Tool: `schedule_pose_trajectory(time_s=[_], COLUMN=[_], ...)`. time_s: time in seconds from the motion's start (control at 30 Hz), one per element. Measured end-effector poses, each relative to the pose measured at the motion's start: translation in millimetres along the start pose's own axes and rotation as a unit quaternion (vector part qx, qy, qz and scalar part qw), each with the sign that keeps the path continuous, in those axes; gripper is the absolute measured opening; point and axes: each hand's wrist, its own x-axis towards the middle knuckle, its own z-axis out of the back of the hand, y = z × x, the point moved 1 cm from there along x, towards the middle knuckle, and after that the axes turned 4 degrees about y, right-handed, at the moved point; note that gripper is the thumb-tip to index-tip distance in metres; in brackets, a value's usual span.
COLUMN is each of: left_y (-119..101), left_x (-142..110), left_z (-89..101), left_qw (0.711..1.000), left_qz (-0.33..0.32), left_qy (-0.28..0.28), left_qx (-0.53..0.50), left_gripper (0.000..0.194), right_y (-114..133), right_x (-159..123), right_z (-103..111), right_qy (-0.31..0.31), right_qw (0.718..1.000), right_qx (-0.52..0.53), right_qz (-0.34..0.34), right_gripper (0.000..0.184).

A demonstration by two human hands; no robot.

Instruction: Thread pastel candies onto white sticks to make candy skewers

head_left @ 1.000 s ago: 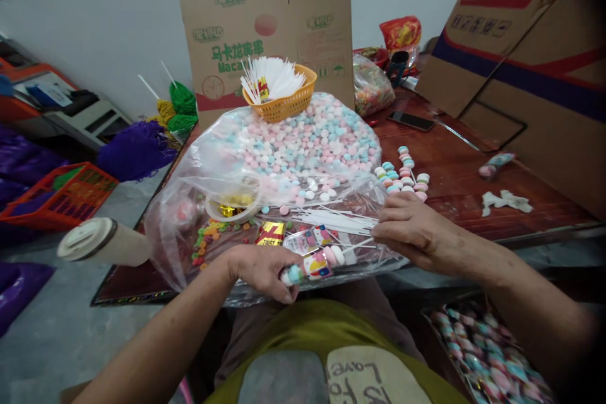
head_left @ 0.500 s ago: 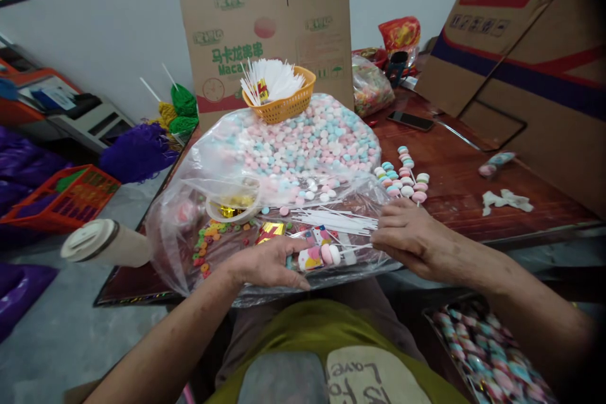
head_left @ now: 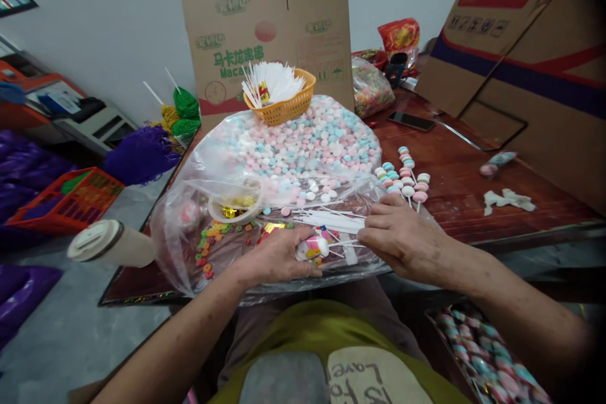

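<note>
My left hand [head_left: 279, 257] is closed round a candy skewer in a printed wrapper [head_left: 313, 246], held just above the clear plastic sheet [head_left: 222, 158]. My right hand [head_left: 402, 237] pinches the white stick end of that same skewer, fingers curled, beside a bundle of loose white sticks [head_left: 331, 221]. Behind both hands lies a big heap of pink, blue and white round candies [head_left: 307, 145] on the plastic.
Finished skewers [head_left: 402, 180] lie on the brown table [head_left: 454, 183] to the right. An orange basket of white sticks [head_left: 279, 98] stands behind the heap, before a cardboard box [head_left: 265, 31]. A phone [head_left: 409, 120], a tape roll [head_left: 234, 202], a cup [head_left: 108, 245] and a tray of wrapped skewers [head_left: 487, 353] are nearby.
My left hand moved up and right, sliding the wrapper along the skewer toward my right hand. My right hand shifted slightly left; the two hands are now close together.
</note>
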Motion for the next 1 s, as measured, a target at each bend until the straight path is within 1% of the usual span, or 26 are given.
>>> schedule_pose_trajectory(time_s=[0.07, 0.17, 0.23, 0.27, 0.3, 0.37, 0.43, 0.47, 0.53, 0.6, 0.67, 0.7, 0.73, 0.8, 0.83, 0.9, 0.93, 0.97, 1.0], left_y=[2.9, 3.5, 2.0, 1.1, 0.1, -1.8, -2.6, -2.2, 0.4, 4.1, 6.8, 7.6, 8.2, 10.0, 11.8, 18.3, 22.8, 27.7, 32.3], left_x=[0.2, 1.9, 5.3, 7.5, 9.9, 14.6, 18.3, 19.7, 22.2, 25.0, 29.0, 31.3, 33.5, 35.7, 35.0, 28.5, 23.1, 16.8, 10.2], left_z=[0.3, -3.7, -10.3, -14.1, -17.9, -23.9, -26.9, -27.2, -27.1, -28.9, -34.1, -37.4, -40.6, -44.0, -43.4, -38.8, -35.9, -33.8, -32.9], left_qw=[0.999, 0.987, 0.979, 0.98, 0.983, 0.994, 0.999, 0.996, 0.982, 0.96, 0.949, 0.949, 0.952, 0.956, 0.956, 0.958, 0.964, 0.974, 0.986], left_qz=[0.013, -0.002, -0.018, -0.021, -0.022, -0.028, -0.047, -0.057, -0.051, -0.019, 0.016, 0.032, 0.043, 0.051, 0.045, 0.024, 0.02, 0.024, 0.032], left_qy=[-0.011, -0.046, -0.057, -0.057, -0.053, -0.041, -0.021, -0.006, 0.038, 0.102, 0.155, 0.163, 0.159, 0.119, 0.088, 0.023, -0.004, -0.022, -0.034], left_qx=[0.045, 0.153, 0.193, 0.191, 0.172, 0.097, -0.005, -0.064, -0.179, -0.259, -0.275, -0.267, -0.259, -0.264, -0.276, -0.286, -0.265, -0.222, -0.16], left_gripper=[0.046, 0.032, 0.025, 0.024, 0.024, 0.027, 0.034, 0.038, 0.044, 0.04, 0.038, 0.039, 0.039, 0.042, 0.05, 0.075, 0.083, 0.086, 0.084], right_y=[-0.7, 0.4, 1.9, 2.6, 3.0, 3.3, 2.9, 2.5, 1.6, 1.4, 1.8, 1.7, 1.0, -3.5, -7.3, -16.9, -21.9, -26.4, -30.1], right_x=[-0.9, -1.2, 1.6, 3.9, 6.7, 12.4, 17.0, 18.6, 20.3, 21.5, 23.7, 25.1, 26.3, 27.4, 26.7, 22.7, 19.8, 16.6, 13.4], right_z=[1.9, 3.5, 2.5, 1.2, -0.7, -5.7, -10.9, -13.1, -16.3, -18.7, -21.4, -23.0, -24.7, -27.9, -29.2, -30.5, -30.6, -30.4, -29.7], right_qy=[0.026, 0.07, 0.073, 0.065, 0.052, 0.02, 0.002, -0.001, 0.0, 0.008, 0.012, 0.016, 0.019, 0.027, 0.032, 0.035, 0.033, 0.031, 0.028], right_qw=[1.0, 0.996, 0.995, 0.995, 0.996, 0.998, 0.999, 0.999, 0.999, 0.999, 0.998, 0.998, 0.996, 0.992, 0.989, 0.983, 0.981, 0.98, 0.979], right_qx=[0.012, 0.053, 0.072, 0.074, 0.072, 0.06, 0.052, 0.051, 0.052, 0.054, 0.06, 0.068, 0.082, 0.122, 0.144, 0.178, 0.188, 0.195, 0.199], right_qz=[0.007, 0.017, 0.011, 0.003, -0.006, -0.012, -0.001, 0.004, 0.006, 0.002, 0.005, 0.008, 0.011, 0.012, 0.009, -0.008, -0.02, -0.029, -0.036], right_gripper=[0.017, 0.018, 0.018, 0.019, 0.019, 0.02, 0.018, 0.017, 0.016, 0.017, 0.017, 0.017, 0.018, 0.02, 0.022, 0.025, 0.026, 0.027, 0.027])
